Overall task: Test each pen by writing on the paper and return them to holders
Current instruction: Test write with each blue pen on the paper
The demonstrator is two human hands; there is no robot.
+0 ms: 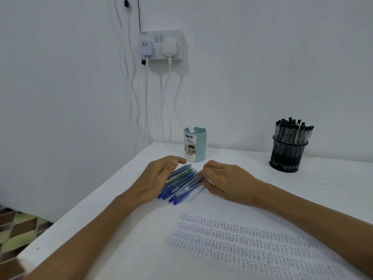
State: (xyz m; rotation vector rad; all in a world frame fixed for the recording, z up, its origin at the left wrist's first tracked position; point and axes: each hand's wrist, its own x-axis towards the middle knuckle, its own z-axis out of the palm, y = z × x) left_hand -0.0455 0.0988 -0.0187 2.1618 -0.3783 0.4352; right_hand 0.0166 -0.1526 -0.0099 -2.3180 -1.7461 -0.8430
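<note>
A bundle of several blue pens (181,184), one with a green barrel, lies on the white table between my two hands. My left hand (159,176) presses flat against the bundle's left side, fingers together. My right hand (222,180) curls against its right side, fingertips touching the pens. Behind them stands a light blue cup holder (195,145) with a label; I cannot see inside it. A black mesh holder (288,156) full of black pens stands at the back right. The paper (252,243), covered in rows of "TEST", lies in front.
The table's left edge (80,205) runs diagonally, with patterned floor below it. A wall socket (161,46) with two plugs and hanging white cables sits on the wall behind the blue holder.
</note>
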